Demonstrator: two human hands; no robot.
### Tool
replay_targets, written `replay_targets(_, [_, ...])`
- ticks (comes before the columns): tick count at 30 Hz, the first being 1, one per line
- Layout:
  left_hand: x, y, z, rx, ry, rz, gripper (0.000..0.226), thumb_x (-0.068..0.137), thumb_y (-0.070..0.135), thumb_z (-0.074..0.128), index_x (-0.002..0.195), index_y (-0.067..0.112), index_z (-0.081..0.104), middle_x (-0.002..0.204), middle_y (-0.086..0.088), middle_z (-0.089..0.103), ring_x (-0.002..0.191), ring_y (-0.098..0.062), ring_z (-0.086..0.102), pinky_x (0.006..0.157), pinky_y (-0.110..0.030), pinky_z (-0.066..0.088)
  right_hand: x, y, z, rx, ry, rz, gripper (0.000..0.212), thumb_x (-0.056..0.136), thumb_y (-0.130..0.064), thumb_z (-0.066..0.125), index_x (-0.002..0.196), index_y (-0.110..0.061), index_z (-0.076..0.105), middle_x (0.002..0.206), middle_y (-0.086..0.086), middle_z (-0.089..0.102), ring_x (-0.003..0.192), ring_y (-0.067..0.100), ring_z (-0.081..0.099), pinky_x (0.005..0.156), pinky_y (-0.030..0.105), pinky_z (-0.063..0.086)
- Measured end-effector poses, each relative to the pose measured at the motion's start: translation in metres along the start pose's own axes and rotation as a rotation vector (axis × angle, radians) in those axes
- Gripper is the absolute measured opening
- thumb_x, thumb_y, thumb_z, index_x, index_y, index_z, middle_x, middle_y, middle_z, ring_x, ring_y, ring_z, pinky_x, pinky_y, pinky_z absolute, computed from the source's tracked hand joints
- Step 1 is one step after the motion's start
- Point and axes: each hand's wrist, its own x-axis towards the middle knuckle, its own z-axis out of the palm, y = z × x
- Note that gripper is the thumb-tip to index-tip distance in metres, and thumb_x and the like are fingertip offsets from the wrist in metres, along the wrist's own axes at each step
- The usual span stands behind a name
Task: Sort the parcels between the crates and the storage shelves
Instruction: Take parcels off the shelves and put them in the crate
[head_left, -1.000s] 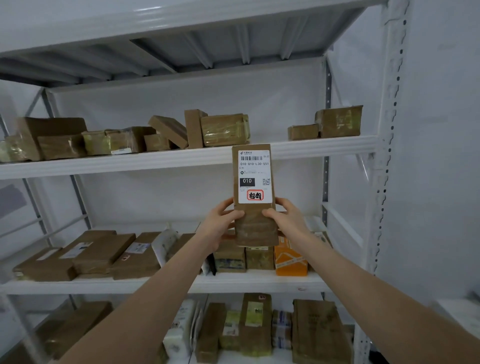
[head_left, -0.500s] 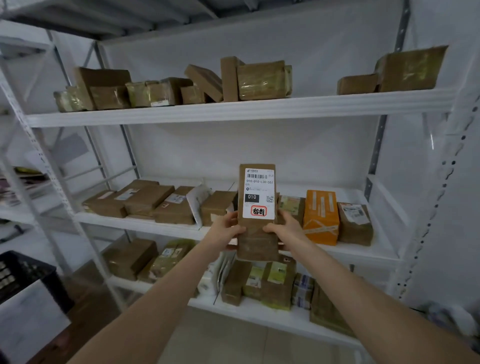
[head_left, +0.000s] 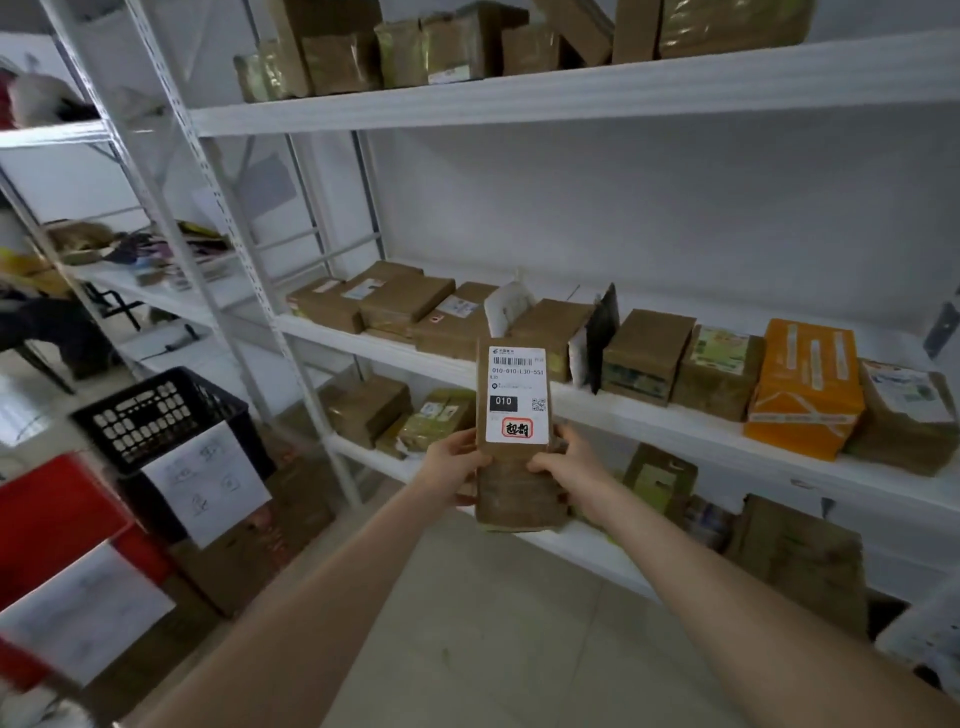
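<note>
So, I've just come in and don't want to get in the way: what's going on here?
A person holds one brown parcel upright, left hand and right hand gripping its sides, its label marked 010 facing them. They stand before white storage shelves lined with other parcels. A black crate and a red crate sit to the left. The parcel is not yet placed.

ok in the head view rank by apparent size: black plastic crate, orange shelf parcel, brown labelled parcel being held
1. black plastic crate, clearly largest.
2. orange cardboard parcel and brown labelled parcel look about alike; the brown one is nearer the camera, so I won't rank them.
</note>
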Motion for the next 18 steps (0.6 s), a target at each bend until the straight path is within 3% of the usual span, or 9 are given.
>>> replay_targets(2, [0.011, -0.007, -0.024, -0.034, 0.014, -0.039, 0.047, 0.088, 0.008, 0.061, 0.132, 0.023, 0.054, 0.109, 0.006, 0.066, 0.097, -0.022, 0.063, 0.076, -0.043, 0.055, 0.014, -0.002, 0.024, -0.031, -0.016, 0.014, 0.065, 0.081, -0.007, 0.067, 0.137, -0.026, 0.041, 0.094, -0.009, 0.06, 0.076, 0.005, 0.058, 0.045, 0.017, 0.044])
replay_targets(4, [0.025, -0.011, -0.052, -0.051, 0.03, -0.066, 0.047, 0.088, 0.007, 0.061, 0.131, 0.024, 0.053, 0.106, 0.007, 0.066, 0.095, -0.021, 0.063, 0.078, -0.043, 0.054, 0.034, -0.004, 0.053, -0.049, -0.037, 0.014, 0.067, 0.08, -0.007, 0.067, 0.139, -0.025, 0.041, 0.103, -0.005, 0.059, 0.08, 0.008, 0.058, 0.053, 0.021, 0.047])
replay_targets(8, [0.052, -0.02, -0.117, -0.094, 0.077, -0.098, 0.05, 0.09, 0.007, 0.06, 0.136, 0.022, 0.049, 0.115, 0.0, 0.064, 0.1, -0.021, 0.062, 0.068, -0.036, 0.053, 0.072, -0.017, 0.119, -0.108, -0.086, 0.004, 0.068, 0.079, -0.009, 0.07, 0.138, -0.025, 0.041, 0.108, -0.005, 0.055, 0.092, 0.015, 0.056, 0.069, 0.03, 0.051])
replay_targets(12, [0.079, -0.027, -0.19, -0.109, 0.116, -0.114, 0.048, 0.09, 0.01, 0.061, 0.135, 0.022, 0.05, 0.12, 0.0, 0.064, 0.107, -0.024, 0.062, 0.083, -0.041, 0.053, 0.109, -0.035, 0.189, -0.092, -0.149, 0.021, 0.068, 0.077, -0.008, 0.07, 0.135, -0.031, 0.044, 0.109, -0.004, 0.061, 0.089, 0.015, 0.061, 0.062, 0.03, 0.052])
replay_targets(15, [0.097, -0.033, -0.242, -0.122, 0.148, -0.128, 0.046, 0.09, 0.009, 0.06, 0.134, 0.021, 0.052, 0.119, 0.0, 0.065, 0.11, -0.026, 0.062, 0.093, -0.05, 0.051, 0.133, -0.047, 0.24, -0.067, -0.202, 0.043, 0.066, 0.077, -0.004, 0.069, 0.133, -0.031, 0.046, 0.117, 0.003, 0.062, 0.101, 0.025, 0.062, 0.082, 0.046, 0.056])
replay_targets(18, [0.114, -0.043, -0.286, -0.165, 0.206, -0.132, 0.046, 0.089, 0.007, 0.061, 0.133, 0.02, 0.054, 0.118, -0.001, 0.066, 0.109, -0.027, 0.063, 0.094, -0.054, 0.05, 0.153, -0.058, 0.287, -0.085, -0.245, 0.046, 0.067, 0.077, -0.003, 0.069, 0.135, -0.029, 0.046, 0.119, 0.005, 0.062, 0.101, 0.026, 0.061, 0.085, 0.049, 0.056])
